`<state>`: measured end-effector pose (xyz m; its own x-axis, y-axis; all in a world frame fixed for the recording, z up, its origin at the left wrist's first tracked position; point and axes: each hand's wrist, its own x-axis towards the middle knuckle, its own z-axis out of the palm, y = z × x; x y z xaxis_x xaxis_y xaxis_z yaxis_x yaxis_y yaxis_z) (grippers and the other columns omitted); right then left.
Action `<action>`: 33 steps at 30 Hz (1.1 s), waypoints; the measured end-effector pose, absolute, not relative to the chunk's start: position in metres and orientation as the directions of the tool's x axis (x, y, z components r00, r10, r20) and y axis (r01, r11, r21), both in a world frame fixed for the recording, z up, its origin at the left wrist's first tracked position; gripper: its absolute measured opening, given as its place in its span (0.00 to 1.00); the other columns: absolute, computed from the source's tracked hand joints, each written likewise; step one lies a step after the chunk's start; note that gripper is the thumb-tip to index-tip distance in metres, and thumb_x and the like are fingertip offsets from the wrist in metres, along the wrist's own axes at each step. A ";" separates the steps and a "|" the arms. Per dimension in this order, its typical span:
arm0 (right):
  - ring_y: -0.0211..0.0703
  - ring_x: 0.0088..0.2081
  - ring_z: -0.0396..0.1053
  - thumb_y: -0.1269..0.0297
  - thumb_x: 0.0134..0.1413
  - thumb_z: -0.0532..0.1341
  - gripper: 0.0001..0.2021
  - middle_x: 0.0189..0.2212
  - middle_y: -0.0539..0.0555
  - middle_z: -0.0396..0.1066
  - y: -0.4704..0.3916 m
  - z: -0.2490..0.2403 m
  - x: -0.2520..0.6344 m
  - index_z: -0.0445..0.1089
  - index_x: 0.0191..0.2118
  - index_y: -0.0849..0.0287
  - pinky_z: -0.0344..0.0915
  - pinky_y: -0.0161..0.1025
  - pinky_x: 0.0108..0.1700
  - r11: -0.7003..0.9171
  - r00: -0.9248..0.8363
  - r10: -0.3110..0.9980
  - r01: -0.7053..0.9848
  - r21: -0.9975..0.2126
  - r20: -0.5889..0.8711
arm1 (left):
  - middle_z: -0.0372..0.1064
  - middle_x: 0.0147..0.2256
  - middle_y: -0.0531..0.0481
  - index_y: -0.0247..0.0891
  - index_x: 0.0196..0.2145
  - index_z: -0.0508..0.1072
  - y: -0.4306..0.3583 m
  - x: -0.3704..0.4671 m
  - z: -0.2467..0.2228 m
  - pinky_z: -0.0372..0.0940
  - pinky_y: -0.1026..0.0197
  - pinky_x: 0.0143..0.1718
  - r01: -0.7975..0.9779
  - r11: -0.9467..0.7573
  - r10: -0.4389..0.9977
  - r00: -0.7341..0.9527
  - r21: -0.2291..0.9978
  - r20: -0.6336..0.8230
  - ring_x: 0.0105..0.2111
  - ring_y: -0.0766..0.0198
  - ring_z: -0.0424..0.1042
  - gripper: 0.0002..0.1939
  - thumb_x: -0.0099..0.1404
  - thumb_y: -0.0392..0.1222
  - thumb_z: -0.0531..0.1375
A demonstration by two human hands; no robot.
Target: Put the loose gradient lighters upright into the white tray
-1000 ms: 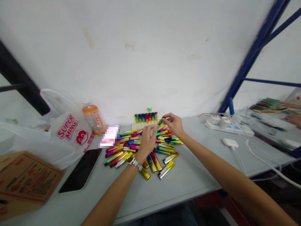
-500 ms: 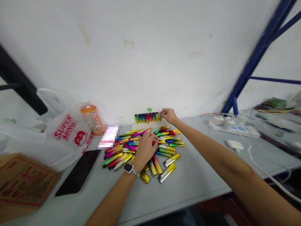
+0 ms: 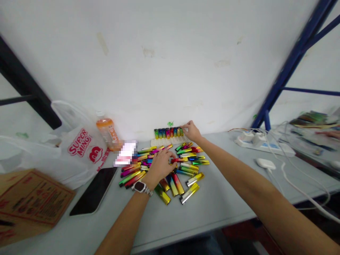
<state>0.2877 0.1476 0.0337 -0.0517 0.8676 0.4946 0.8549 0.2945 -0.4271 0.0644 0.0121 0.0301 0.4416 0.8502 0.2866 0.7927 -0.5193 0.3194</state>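
My right hand (image 3: pixel 193 132) is at the right end of an upright row of shiny multicoloured lighters (image 3: pixel 167 133). Its thumb and index finger pinch the top of the end lighter (image 3: pixel 181 132). The row stands in a pale, pitted holder (image 3: pixel 157 142) against the wall. My left hand (image 3: pixel 160 163), with a watch on the wrist, rests over a spread of lying lighters. Its thumb and index finger close about the dark end of a red and gold lighter (image 3: pixel 182 160). The palm hides several lighters beneath it.
To the left are a carton (image 3: pixel 34 198), a dark phone (image 3: pixel 94 191), a plastic bag (image 3: pixel 61 156), an orange bottle (image 3: pixel 107 132) and a blurred-out bright screen (image 3: pixel 126 153). A power strip (image 3: pixel 265 144), white charger (image 3: pixel 265 163) and cables lie right. Part of another person's hand (image 3: pixel 332 134) shows far right.
The view has shifted slightly, moving the left-hand things rightward in the picture. My left hand has moved a little left over the lighters. My right hand stays at the row's end.
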 end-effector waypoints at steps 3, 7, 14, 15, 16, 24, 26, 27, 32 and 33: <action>0.47 0.44 0.69 0.65 0.62 0.56 0.20 0.46 0.58 0.62 0.136 0.031 0.283 0.72 0.57 0.51 0.66 0.41 0.47 0.209 -0.016 0.898 0.895 -0.393 0.440 | 0.72 0.45 0.44 0.42 0.38 0.78 0.012 0.065 0.031 0.61 0.48 0.51 0.789 -0.520 0.851 0.447 0.327 0.275 0.49 0.48 0.69 0.08 0.60 0.41 0.63; 0.51 0.46 0.68 0.67 0.61 0.55 0.26 0.48 0.60 0.61 0.126 0.028 0.279 0.63 0.65 0.50 0.65 0.42 0.48 0.175 -0.032 0.923 0.922 -0.346 0.383 | 0.72 0.44 0.44 0.42 0.38 0.78 0.012 0.064 0.031 0.62 0.48 0.51 0.786 -0.525 0.848 0.452 0.326 0.277 0.48 0.49 0.70 0.09 0.60 0.41 0.62; 0.51 0.47 0.66 0.66 0.60 0.56 0.26 0.44 0.61 0.64 0.087 0.028 0.268 0.62 0.64 0.60 0.61 0.45 0.53 0.304 -0.122 0.892 0.875 -0.377 0.436 | 0.74 0.43 0.45 0.41 0.39 0.77 0.021 0.067 0.028 0.62 0.51 0.51 0.779 -0.544 0.838 0.482 0.312 0.257 0.47 0.51 0.71 0.08 0.61 0.40 0.61; 0.50 0.47 0.65 0.67 0.59 0.56 0.21 0.42 0.60 0.65 0.078 0.027 0.265 0.69 0.57 0.60 0.61 0.44 0.54 0.328 -0.141 0.887 0.863 -0.385 0.440 | 0.74 0.42 0.45 0.41 0.38 0.77 0.024 0.068 0.028 0.62 0.50 0.51 0.777 -0.549 0.834 0.489 0.306 0.254 0.47 0.51 0.71 0.08 0.61 0.41 0.62; 0.50 0.47 0.65 0.67 0.59 0.57 0.17 0.41 0.59 0.65 0.070 0.027 0.263 0.72 0.52 0.60 0.60 0.44 0.54 0.359 -0.168 0.879 0.849 -0.388 0.446 | 0.75 0.41 0.44 0.41 0.37 0.77 0.027 0.070 0.029 0.61 0.50 0.51 0.778 -0.554 0.831 0.496 0.297 0.251 0.46 0.50 0.71 0.07 0.61 0.42 0.62; 0.48 0.46 0.64 0.67 0.59 0.59 0.09 0.39 0.56 0.67 0.029 0.018 0.246 0.75 0.40 0.57 0.59 0.43 0.50 0.397 -0.155 0.864 0.794 -0.460 0.480 | 0.74 0.34 0.45 0.40 0.29 0.76 0.048 0.074 0.034 0.62 0.53 0.47 0.768 -0.571 0.821 0.542 0.292 0.180 0.40 0.51 0.73 0.06 0.57 0.44 0.67; 0.50 0.46 0.63 0.65 0.57 0.61 0.07 0.39 0.57 0.68 0.024 0.017 0.248 0.76 0.40 0.56 0.58 0.44 0.49 0.360 -0.163 0.882 0.839 -0.409 0.442 | 0.74 0.36 0.45 0.39 0.31 0.75 0.049 0.071 0.030 0.62 0.54 0.47 0.764 -0.582 0.813 0.552 0.279 0.186 0.42 0.52 0.72 0.07 0.58 0.44 0.66; 0.51 0.47 0.63 0.63 0.56 0.62 0.08 0.40 0.57 0.68 0.022 0.017 0.250 0.76 0.40 0.56 0.57 0.45 0.49 0.341 -0.167 0.891 0.860 -0.379 0.422 | 0.74 0.38 0.45 0.39 0.32 0.75 0.049 0.069 0.028 0.62 0.54 0.47 0.761 -0.590 0.807 0.560 0.270 0.187 0.42 0.53 0.72 0.07 0.60 0.44 0.65; 0.51 0.46 0.63 0.54 0.59 0.62 0.12 0.41 0.58 0.70 0.020 0.013 0.263 0.75 0.41 0.56 0.55 0.45 0.48 0.282 -0.163 0.931 0.890 -0.359 0.326 | 0.73 0.38 0.45 0.36 0.34 0.73 0.049 0.061 0.018 0.63 0.56 0.42 0.733 -0.617 0.786 0.593 0.285 0.176 0.40 0.55 0.71 0.11 0.64 0.48 0.61; 0.50 0.46 0.63 0.54 0.59 0.61 0.12 0.40 0.58 0.71 0.021 0.012 0.264 0.75 0.41 0.56 0.55 0.44 0.48 0.283 -0.165 0.934 0.884 -0.373 0.318 | 0.73 0.37 0.45 0.36 0.34 0.73 0.049 0.061 0.017 0.63 0.56 0.41 0.727 -0.621 0.783 0.592 0.294 0.188 0.40 0.55 0.71 0.11 0.64 0.48 0.61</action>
<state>0.2643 0.0213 0.0123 -0.1651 0.9338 0.3175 0.8836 0.2831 -0.3731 0.0605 0.0490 0.0166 0.5925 0.7833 0.1882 0.7270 -0.6205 0.2941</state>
